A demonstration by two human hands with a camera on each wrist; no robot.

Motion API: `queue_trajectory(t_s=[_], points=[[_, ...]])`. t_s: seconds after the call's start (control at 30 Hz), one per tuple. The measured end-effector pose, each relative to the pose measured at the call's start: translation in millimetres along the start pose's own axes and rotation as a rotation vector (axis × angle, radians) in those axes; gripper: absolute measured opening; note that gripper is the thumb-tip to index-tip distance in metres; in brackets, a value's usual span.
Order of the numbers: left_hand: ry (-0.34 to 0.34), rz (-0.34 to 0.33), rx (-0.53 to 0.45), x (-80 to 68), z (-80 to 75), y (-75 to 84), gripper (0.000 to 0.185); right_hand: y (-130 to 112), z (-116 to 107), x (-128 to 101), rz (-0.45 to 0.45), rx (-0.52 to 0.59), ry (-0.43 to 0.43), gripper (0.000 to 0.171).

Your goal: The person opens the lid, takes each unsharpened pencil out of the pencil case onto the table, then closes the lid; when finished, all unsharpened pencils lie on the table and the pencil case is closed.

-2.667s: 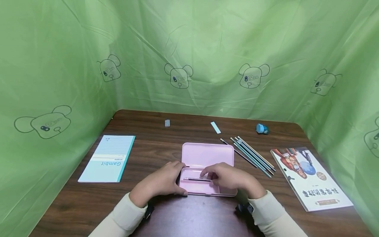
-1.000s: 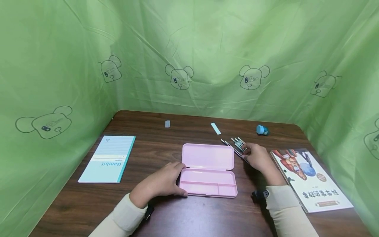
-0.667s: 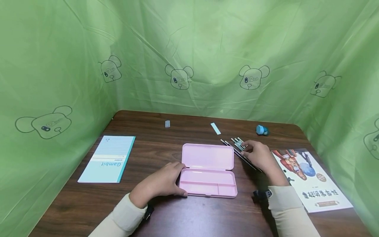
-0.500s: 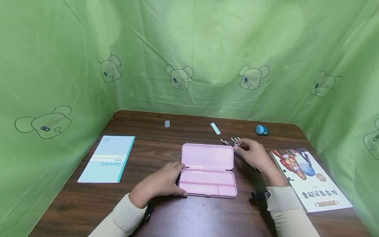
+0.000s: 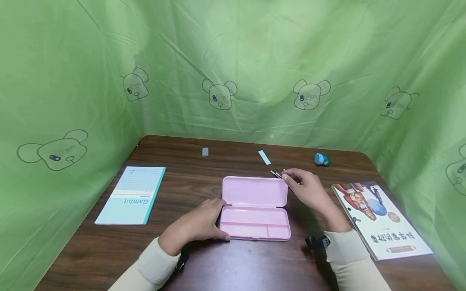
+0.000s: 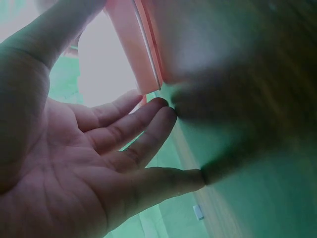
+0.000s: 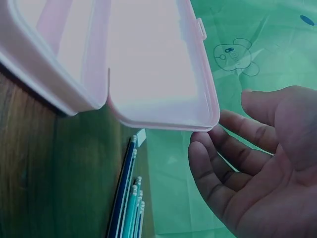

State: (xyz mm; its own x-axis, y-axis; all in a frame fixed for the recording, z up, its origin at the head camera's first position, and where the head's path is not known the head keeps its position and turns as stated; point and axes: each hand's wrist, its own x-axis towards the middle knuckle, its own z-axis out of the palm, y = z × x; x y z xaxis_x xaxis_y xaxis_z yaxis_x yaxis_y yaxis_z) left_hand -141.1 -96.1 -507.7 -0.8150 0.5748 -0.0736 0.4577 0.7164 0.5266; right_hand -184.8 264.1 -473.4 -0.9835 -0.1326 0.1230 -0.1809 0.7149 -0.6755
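A pink pencil case (image 5: pixel 242 216) lies unfolded on the table, its bare lid (image 5: pixel 253 192) tipped back and its divided tray facing up. My left hand (image 5: pixel 202 220) holds the tray's left end, thumb at the front corner and index finger by the hinge. My right hand (image 5: pixel 307 190) is at the lid's far right corner. In the right wrist view, loosely bent fingers (image 7: pixel 200 158) are right at the lid's edge, with no pencil among them. Several dark and teal pencils (image 7: pixel 131 203) lie beside the case, mostly hidden under my right hand in the head view.
A light blue notebook (image 5: pixel 131 196) lies at the left, a picture-covered book (image 5: pixel 382 220) at the right. Along the back are a small eraser (image 5: pixel 205 152), a pale blue strip (image 5: pixel 264 157) and a blue sharpener (image 5: pixel 322 159). Green curtains (image 5: pixel 233 52) enclose the table.
My right hand has taken a pencil out of the tray to the pencils at right. It then moved from the pencils leftward to the lid's corner. My left hand stayed put.
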Motion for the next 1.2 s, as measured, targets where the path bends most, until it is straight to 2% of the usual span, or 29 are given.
queue_trajectory(t_s=[0.2,0.33,0.43,0.53,0.7,0.87,0.93,1.03,1.2], points=[[0.007,-0.045,0.012,-1.4,-1.1,0.5,0.091,-13.1,-1.8,-7.8,-0.012,0.002,0.014,0.032],[0.032,-0.052,0.073,-2.4,-0.4,5.2,0.08,-21.1,3.1,-22.9,-0.01,0.001,0.012,0.034],[0.056,-0.042,0.135,-3.3,0.9,9.1,0.072,-25.8,15.0,-36.4,-0.043,-0.013,0.01,0.034],[0.079,-0.047,0.178,-2.9,4.1,13.3,0.075,-29.4,29.7,-50.8,-0.145,-0.061,0.035,0.025],[0.086,-0.102,0.223,-1.9,10.5,20.9,0.086,-35.1,50.0,-73.0,-0.347,-0.154,0.047,0.009],[0.065,-0.143,0.208,-11.8,4.3,23.6,0.086,-40.4,65.2,-82.9,-0.471,-0.295,0.006,0.014],[0.054,-0.168,0.19,-15.6,-2.8,23.7,0.08,-39.4,67.9,-83.5,-0.476,-0.332,0.005,0.018],[0.062,-0.181,0.183,-16.7,-13.3,25.2,0.075,-35.9,68.7,-83.0,-0.432,-0.377,-0.018,0.024],[0.069,-0.091,0.241,0.2,-15.2,33.9,0.087,-31.1,66.2,-77.5,-0.307,-0.457,-0.105,0.044]])
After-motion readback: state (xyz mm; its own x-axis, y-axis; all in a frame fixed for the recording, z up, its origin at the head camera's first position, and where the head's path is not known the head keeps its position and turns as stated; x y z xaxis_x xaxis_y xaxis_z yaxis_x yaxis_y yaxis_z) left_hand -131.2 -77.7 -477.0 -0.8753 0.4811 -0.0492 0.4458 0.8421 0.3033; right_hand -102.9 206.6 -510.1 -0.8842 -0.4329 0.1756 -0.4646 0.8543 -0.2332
